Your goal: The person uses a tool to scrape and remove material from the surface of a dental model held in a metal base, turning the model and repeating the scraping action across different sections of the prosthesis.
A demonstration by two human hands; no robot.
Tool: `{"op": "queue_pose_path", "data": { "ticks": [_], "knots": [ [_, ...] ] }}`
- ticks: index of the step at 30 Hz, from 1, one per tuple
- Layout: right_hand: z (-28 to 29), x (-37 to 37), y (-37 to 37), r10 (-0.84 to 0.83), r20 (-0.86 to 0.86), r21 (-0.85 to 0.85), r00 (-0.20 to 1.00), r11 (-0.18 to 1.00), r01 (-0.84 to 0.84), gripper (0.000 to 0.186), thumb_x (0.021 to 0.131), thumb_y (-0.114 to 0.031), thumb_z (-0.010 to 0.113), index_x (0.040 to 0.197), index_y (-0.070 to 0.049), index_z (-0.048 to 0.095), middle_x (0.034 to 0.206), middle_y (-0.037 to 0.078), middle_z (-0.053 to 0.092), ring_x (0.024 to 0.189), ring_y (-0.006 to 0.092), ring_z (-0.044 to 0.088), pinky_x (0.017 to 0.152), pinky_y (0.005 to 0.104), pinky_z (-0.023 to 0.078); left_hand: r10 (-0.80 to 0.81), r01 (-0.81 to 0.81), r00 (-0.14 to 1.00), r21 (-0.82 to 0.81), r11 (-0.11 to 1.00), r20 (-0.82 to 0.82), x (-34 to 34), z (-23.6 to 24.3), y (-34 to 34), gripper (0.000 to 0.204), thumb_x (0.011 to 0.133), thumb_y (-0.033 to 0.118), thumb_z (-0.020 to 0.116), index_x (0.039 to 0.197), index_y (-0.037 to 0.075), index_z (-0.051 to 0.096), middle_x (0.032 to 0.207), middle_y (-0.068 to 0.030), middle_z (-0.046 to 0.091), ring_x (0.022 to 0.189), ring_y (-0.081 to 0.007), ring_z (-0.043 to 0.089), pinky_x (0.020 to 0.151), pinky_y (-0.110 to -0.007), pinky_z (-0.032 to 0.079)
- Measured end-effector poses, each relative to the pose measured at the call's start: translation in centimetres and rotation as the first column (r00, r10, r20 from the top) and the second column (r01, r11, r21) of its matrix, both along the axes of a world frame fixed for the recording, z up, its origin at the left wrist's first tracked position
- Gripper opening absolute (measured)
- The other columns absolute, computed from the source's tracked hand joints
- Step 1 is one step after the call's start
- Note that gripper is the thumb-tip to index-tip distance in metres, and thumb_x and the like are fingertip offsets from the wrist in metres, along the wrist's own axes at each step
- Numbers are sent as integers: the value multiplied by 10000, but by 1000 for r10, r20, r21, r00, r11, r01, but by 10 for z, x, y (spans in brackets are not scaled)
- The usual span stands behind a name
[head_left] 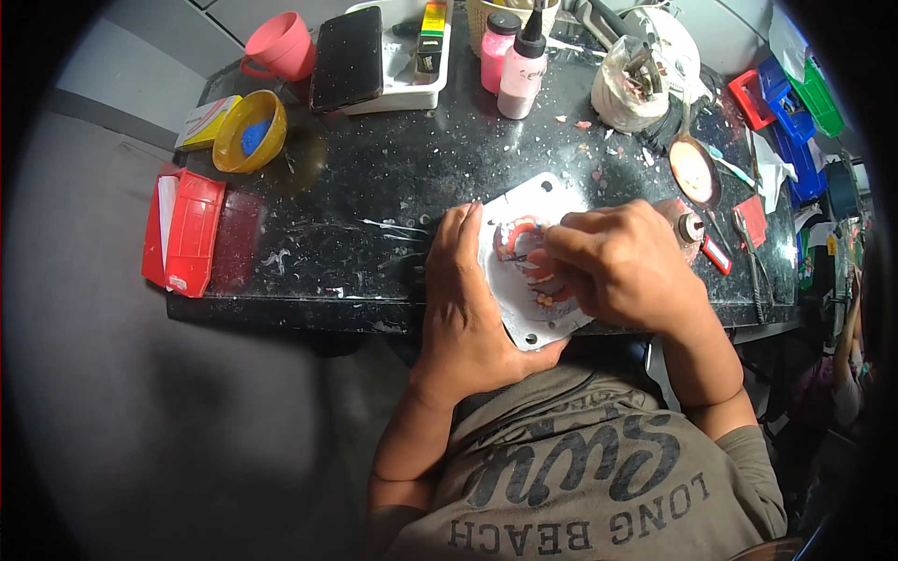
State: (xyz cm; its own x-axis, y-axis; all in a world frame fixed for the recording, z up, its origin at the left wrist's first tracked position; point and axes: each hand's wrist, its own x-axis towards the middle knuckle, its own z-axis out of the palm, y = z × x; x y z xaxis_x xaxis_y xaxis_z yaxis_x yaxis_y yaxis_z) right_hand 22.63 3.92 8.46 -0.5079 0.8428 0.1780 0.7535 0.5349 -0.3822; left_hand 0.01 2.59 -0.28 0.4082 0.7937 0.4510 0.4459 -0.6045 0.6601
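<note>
My left hand (458, 304) grips the near-left edge of a white, plaster-filled dental flask half (508, 304), thumb along its front edge. The plate has holes at its corners and is held tilted near the table's front edge. Set in the plaster are pink denture pieces (508, 241) with several pale teeth (545, 300). Over the right part of the flask, my right hand (622, 262) is closed, fingertips pinched at the pink pieces. A thin dark line shows by the fingertips, but what they hold is hidden.
A red bin (196, 234), a yellow bowl (234, 154) with blue material and a pink mug (281, 45) stand left. A black tablet-like device (346, 58) leans on a white tray (412, 98). Bottles (521, 79) stand behind; a small pan (694, 173) and tools lie right.
</note>
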Motion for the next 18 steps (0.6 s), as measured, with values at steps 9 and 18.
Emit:
{"op": "queue_pose_path", "data": {
  "ticks": [9, 18],
  "knots": [
    [6, -17, -32, -29, 152, 176, 988, 984, 1, 277, 838, -233, 765, 1063, -78, 726, 884, 61, 723, 776, 267, 760, 648, 422, 610, 152, -152, 988, 7, 988, 24, 18, -2, -17, 1469, 697, 618, 1007, 1730, -71, 221, 1627, -386, 387, 1525, -571, 415, 1269, -669, 338],
    [-1, -16, -33, -59, 185, 269, 981, 963, 8, 274, 805, -245, 773, 1028, -93, 721, 875, 30, 675, 761, 218, 717, 653, 389, 584, 246, -246, 969, 16, 969, 21, 26, 1, -26, 1499, 699, 711, 991, 1726, -67, 226, 1611, -385, 380, 1495, -566, 430, 1245, -669, 346]
  ]
}}
